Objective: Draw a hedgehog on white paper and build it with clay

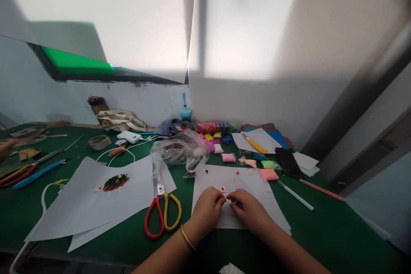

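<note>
My left hand (207, 206), with a gold bangle (186, 238) on its wrist, rests over a white sheet of paper (269, 209). Close beside it is my right hand (248, 210). The fingertips of both are drawn into pinches, almost meeting; whatever they hold is too small and hidden to make out. Just beyond the fingers, a rounded pencil outline (242, 186) with a peach-coloured snout piece (222, 189) shows on the sheet. Small bits of clay lie near the sheet's far edge, among them a reddish-brown lump (237, 173).
Left of my hands lie red-and-yellow-handled scissors (163, 214) and a finished hedgehog picture (115, 182) on paper. A clear plastic bag (180, 147), clay packets (228, 157), a yellow craft knife (257, 144), a phone (288, 162) and a white pen (295, 195) surround the sheet. At far left, a person's hand (7, 147) shows.
</note>
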Demonstrator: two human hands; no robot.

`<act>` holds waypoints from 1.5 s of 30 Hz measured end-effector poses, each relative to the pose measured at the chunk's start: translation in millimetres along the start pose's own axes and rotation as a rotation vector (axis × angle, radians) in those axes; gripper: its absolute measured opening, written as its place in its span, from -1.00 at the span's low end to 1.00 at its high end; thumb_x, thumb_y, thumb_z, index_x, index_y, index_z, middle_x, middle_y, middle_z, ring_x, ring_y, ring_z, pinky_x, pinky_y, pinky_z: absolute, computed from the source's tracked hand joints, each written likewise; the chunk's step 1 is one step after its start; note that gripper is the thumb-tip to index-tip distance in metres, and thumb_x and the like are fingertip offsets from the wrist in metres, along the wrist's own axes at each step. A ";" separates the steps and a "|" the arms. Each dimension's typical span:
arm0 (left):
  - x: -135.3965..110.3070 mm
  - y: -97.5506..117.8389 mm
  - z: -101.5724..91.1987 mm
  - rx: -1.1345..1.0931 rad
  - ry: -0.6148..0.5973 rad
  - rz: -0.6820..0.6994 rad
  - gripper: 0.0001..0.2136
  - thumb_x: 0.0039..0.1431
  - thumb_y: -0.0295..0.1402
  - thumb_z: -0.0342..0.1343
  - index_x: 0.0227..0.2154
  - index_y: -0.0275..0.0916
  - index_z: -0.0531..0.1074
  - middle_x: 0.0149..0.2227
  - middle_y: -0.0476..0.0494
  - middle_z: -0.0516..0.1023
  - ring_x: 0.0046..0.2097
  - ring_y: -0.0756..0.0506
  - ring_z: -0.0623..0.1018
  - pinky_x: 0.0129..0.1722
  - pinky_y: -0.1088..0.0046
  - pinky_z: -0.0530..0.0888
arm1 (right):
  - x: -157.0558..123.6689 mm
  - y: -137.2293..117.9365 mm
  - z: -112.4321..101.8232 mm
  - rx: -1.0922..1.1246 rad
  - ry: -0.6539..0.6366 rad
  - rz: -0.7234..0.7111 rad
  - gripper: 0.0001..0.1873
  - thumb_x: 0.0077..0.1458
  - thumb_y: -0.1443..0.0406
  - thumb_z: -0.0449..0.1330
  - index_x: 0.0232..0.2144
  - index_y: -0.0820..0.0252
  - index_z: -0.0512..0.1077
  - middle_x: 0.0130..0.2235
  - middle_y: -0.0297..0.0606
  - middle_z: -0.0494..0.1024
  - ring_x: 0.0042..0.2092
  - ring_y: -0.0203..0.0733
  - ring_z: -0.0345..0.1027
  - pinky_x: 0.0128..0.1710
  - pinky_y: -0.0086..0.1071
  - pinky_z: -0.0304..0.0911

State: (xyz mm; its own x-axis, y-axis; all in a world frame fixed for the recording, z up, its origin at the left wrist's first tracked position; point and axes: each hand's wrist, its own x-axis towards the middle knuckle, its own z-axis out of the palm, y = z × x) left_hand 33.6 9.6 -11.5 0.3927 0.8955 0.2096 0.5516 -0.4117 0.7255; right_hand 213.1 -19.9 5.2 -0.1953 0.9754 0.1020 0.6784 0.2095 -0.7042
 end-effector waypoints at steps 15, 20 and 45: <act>-5.9 5.3 0.2 0.047 -0.014 0.048 -0.82 0.23 -0.39 -0.02 -0.32 -0.17 0.50 -0.28 -0.09 0.45 -0.17 -0.12 0.41 -0.14 0.36 0.32 | 2.0 0.1 5.4 -0.077 0.065 -0.008 -0.84 0.11 0.28 0.10 -0.43 0.09 0.48 -0.34 -0.31 0.48 -0.25 -0.16 0.35 -0.22 -0.30 0.21; -10.1 10.0 -4.0 0.173 0.018 0.040 -0.87 0.16 -0.42 0.06 -0.27 -0.16 0.48 -0.22 -0.10 0.46 -0.12 -0.15 0.40 -0.10 0.31 0.29 | 7.2 7.8 -7.0 -0.101 -0.032 0.018 -0.83 0.10 0.28 0.10 -0.39 0.10 0.51 -0.29 -0.27 0.51 -0.20 -0.14 0.36 -0.19 -0.30 0.21; -3.0 19.9 7.2 0.548 -0.066 0.120 -0.91 0.15 -0.36 0.08 -0.30 -0.20 0.45 -0.24 -0.10 0.47 -0.19 -0.14 0.41 -0.19 0.31 0.31 | 3.7 25.2 -11.6 -0.200 0.027 0.042 -0.86 0.08 0.30 0.10 -0.38 0.10 0.47 -0.28 -0.29 0.47 -0.21 -0.18 0.34 -0.21 -0.36 0.18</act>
State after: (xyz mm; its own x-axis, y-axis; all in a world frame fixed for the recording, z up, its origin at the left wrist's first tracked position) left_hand 48.7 -2.4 -2.4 0.5117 0.8317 0.2155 0.7948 -0.5534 0.2489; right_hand 237.7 -10.2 -4.0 -0.1464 0.9845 0.0966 0.8133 0.1754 -0.5548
